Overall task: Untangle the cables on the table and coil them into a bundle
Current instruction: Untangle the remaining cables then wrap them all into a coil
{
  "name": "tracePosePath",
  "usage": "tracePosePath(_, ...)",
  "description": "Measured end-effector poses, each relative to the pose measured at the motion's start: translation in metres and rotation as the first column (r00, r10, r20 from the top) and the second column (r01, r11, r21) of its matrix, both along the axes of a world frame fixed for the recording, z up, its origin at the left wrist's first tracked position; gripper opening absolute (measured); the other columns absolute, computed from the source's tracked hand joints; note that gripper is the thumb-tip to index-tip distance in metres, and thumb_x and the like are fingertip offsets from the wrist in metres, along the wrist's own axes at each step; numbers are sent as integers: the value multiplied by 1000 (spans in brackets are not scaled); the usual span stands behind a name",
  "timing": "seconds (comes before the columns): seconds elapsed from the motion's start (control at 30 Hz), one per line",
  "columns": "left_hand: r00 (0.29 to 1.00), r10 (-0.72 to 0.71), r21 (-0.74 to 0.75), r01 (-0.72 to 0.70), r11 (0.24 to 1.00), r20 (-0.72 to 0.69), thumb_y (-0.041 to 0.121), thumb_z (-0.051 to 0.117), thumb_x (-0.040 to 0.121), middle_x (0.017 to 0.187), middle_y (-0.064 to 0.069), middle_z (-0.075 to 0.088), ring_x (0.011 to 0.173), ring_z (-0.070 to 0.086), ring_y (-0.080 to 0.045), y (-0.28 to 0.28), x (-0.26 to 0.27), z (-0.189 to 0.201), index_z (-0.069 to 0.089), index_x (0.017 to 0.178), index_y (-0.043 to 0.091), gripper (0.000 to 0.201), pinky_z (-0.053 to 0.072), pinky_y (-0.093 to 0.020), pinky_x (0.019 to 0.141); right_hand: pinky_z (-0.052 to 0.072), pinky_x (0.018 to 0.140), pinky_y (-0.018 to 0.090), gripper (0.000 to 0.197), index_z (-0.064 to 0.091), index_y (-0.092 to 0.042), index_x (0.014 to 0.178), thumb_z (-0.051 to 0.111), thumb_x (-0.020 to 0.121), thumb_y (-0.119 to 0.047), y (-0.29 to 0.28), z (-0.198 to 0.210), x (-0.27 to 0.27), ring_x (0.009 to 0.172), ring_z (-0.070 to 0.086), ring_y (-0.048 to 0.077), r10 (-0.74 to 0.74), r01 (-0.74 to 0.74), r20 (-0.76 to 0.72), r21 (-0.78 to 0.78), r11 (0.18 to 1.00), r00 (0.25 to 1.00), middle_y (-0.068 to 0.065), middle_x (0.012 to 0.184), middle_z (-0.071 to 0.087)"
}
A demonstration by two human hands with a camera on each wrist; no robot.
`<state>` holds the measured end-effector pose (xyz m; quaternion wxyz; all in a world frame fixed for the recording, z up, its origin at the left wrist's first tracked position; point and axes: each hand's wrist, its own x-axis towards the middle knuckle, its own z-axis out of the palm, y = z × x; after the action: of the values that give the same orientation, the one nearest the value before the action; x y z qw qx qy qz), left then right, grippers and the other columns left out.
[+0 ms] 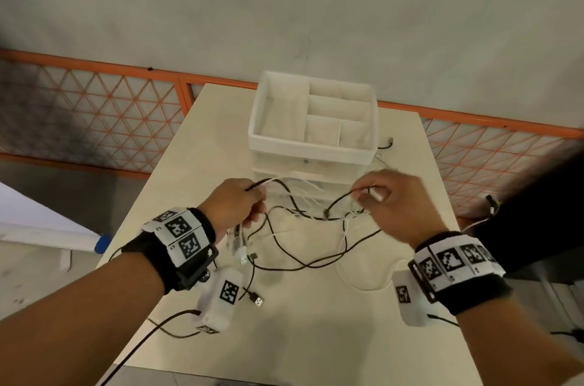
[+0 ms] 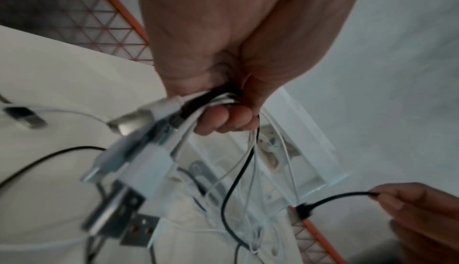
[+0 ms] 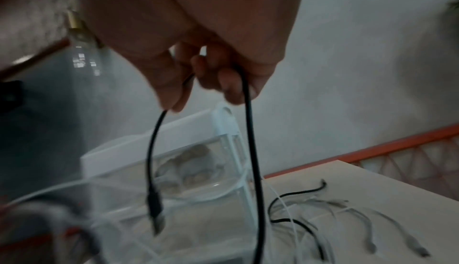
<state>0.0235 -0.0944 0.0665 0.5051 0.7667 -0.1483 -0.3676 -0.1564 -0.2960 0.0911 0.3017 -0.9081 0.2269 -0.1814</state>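
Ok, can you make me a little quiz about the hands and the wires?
1. True or false: the left hand holds only one cable.
2. What colour is the cable in the right hand?
A) black B) white C) orange
3. Fill in: behind the tangle on the table stands a white ____ with compartments.

Key:
1. False. Its grip holds a bunch of black and white cables.
2. A
3. box
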Motion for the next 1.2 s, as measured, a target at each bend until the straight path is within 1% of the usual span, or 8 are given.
tracePosePath(0.13,982,-174,-211,154,965,-79,16,49,102,90,-17,72,79,71,-24,-18,-17,23,62,99,0,21,59,-33,77,37,63,10,2,77,-18,81,77,82,-16,46,-6,20,67,56,-6,267,-262,-123,52,964,956,-26,59,57)
tracePosePath(0.2,970,-242,-199,234,952,-14,18,48,102,84,-11,71,71,69,-21,-25,-28,28,61,102,3,21,57,-31,70,37,58,9,10,73,-18,76,75,80,-10,54,-1,31,61,55,-7,243,-241,-51,43,970,969,-34,56,55)
tracePosePath(0.33,958,-251,-106,266,958,138,25,48,102,63,-1,52,49,41,-13,-28,-27,35,56,92,10,20,35,-27,49,37,49,11,20,64,-23,72,70,80,-7,35,4,39,48,51,1,48,-55,48,150,987,998,-18,48,55)
tracePosePath(0.57,948,-83,-146,133,980,307,37,71,86,54,11,47,40,37,-4,-7,3,51,68,91,11,27,33,-23,46,41,70,29,37,60,-15,69,52,98,-37,-4,-64,14,82,63,32,-311,372,-514,17,928,799,7,80,67)
tracePosePath(0.7,983,40,-38,-34,999,180,38,60,94,58,0,34,46,27,-14,0,6,20,54,81,7,34,28,-25,46,49,59,29,43,70,-15,74,55,97,-48,-3,1,33,56,65,18,-328,337,-76,214,917,942,-1,54,60)
tracePosePath(0.8,989,131,-27,-130,991,69,36,56,97,59,1,33,50,26,-17,1,5,6,53,81,7,34,28,-26,47,47,49,28,40,69,-19,77,66,88,-57,-7,37,34,46,59,14,-393,310,238,319,895,888,7,57,66)
tracePosePath(1.0,968,223,-249,-244,937,-110,27,56,99,59,-2,52,38,27,-9,-3,10,25,55,84,9,23,26,-20,36,60,66,35,58,74,-12,74,52,93,-62,-11,-23,10,61,72,25,-327,427,-431,157,890,841,3,59,70)
tracePosePath(1.2,994,-58,-256,33,966,-91,32,46,103,89,-3,79,35,23,-9,-34,-22,27,52,90,11,26,25,-21,37,52,55,29,28,68,-14,76,57,99,-24,29,27,38,51,62,18,-74,42,45,490,871,996,0,57,65)
